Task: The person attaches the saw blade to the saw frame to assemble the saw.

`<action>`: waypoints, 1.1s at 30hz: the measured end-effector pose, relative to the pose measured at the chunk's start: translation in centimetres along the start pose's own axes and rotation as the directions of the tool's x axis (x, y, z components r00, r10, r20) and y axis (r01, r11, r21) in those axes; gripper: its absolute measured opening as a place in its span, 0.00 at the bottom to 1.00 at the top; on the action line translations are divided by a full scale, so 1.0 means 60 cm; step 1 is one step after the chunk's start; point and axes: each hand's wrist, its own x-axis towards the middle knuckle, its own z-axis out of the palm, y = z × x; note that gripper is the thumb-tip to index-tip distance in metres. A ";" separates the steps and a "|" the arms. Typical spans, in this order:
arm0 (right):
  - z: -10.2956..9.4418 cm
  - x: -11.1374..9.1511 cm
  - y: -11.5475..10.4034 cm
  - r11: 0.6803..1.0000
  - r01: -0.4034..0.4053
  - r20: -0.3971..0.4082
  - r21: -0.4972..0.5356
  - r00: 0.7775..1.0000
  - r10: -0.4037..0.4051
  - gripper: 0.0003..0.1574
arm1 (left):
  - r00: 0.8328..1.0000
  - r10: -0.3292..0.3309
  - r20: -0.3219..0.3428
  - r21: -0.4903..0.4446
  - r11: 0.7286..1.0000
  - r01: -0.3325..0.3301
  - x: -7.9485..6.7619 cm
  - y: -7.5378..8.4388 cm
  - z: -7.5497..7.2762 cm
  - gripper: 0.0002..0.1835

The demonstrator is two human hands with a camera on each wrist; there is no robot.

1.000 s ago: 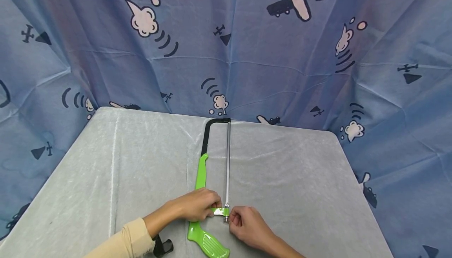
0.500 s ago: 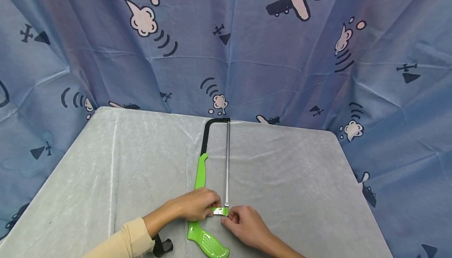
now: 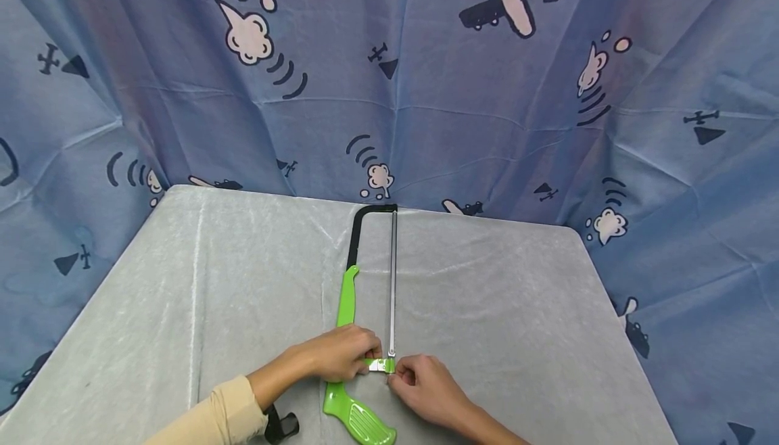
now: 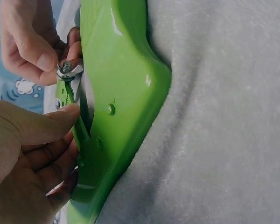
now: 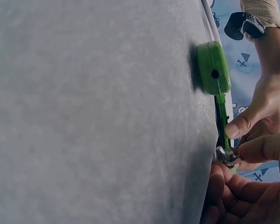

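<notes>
A hacksaw with a green handle [image 3: 359, 414], a black front frame [image 3: 355, 239] and a straight metal blade [image 3: 393, 283] lies on the table, its blade on the right. My left hand [image 3: 343, 354] pinches the saw's green tensioning arm [image 4: 77, 133] between thumb and fingers. At that arm's end, a silver wing nut [image 4: 70, 71] sits on a threaded bolt. My right hand [image 3: 429, 391] has thumb and fingertips on the wing nut [image 5: 228, 157], pinching it from both sides. In the head view the right fingers mostly hide the nut.
A pale grey cloth covers the table [image 3: 517, 310]. Behind it hangs a blue curtain [image 3: 462, 107] printed with planes and clouds. A black device [image 3: 281, 426] is strapped at the left wrist, by the beige sleeve [image 3: 228, 411].
My right thumb swung left across the wing nut, then drew back slightly right; the nut, visible a second ago, is now mostly covered. My left hand and the hacksaw stay in place.
</notes>
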 end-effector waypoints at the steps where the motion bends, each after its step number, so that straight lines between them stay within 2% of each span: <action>1: -0.001 0.000 0.000 1.000 0.000 0.005 0.008 1.000 0.000 0.14 | 1.000 -0.002 0.001 -0.002 1.000 0.002 0.000 0.000 0.000 0.09; 18: -0.003 0.000 0.014 0.996 0.083 -0.005 0.029 0.997 -0.083 0.10 | 1.000 -0.013 0.000 -0.014 1.000 0.013 0.000 -0.001 0.001 0.09; 33: -0.003 0.001 0.014 0.998 0.049 0.020 0.045 0.999 -0.050 0.10 | 1.000 -0.014 0.006 -0.003 1.000 0.014 0.000 0.000 0.000 0.09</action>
